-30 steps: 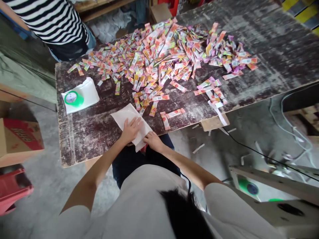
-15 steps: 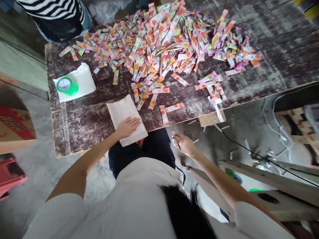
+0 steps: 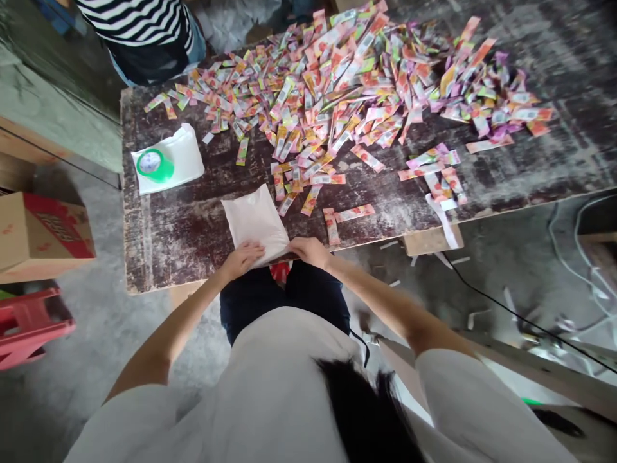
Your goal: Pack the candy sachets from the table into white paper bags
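Observation:
A flat white plastic mailer bag [image 3: 258,218] lies at the near edge of the table, its closed-looking lower end right at the edge. My left hand [image 3: 244,258] rests on the bag's near left part, fingers lying along its surface. At the near right corner, my right hand [image 3: 310,251] has its fingers closed on the bag's edge. Just beyond the bag are small printed sachets [image 3: 289,183], with two more sachets [image 3: 354,213] to the right of my right hand.
A large heap of colourful sachets [image 3: 332,83] covers the table's far side. On the left, a green tape roll [image 3: 161,168] sits on another white bag [image 3: 189,154]. A person in a striped top [image 3: 139,29] is across the table. Cartons [image 3: 48,235] and a red stool [image 3: 36,321] stand left.
My right hand has come from beside the table, where it held a small whitish scrap, to the bag's near corner. My left hand has slid toward the bag's near left edge.

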### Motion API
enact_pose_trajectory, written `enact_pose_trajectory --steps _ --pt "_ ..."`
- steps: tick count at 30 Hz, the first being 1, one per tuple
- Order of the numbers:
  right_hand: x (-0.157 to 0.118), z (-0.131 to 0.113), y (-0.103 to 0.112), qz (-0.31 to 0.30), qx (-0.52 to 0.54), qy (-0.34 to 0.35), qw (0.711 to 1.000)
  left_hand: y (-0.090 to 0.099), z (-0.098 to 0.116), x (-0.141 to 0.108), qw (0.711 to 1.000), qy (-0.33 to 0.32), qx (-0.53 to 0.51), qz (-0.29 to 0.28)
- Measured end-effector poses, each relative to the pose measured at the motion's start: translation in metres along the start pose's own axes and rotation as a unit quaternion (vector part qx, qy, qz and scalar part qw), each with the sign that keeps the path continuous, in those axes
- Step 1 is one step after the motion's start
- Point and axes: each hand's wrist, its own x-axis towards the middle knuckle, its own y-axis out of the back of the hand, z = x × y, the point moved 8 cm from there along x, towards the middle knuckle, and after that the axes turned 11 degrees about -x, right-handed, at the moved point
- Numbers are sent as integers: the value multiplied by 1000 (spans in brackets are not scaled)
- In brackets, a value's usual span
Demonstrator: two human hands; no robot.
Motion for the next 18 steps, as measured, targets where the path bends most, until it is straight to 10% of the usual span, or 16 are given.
enact_pose_trajectory --steps 4,10,18 --pt "17 14 1 40 -37 -152 987 19 -25 -38 980 92 -118 129" --pt "35 14 -5 28 -99 -206 973 31 -28 -47 910 200 -45 359" --pt "41 28 -2 81 18 -279 957 45 -37 -45 847 262 -71 458"
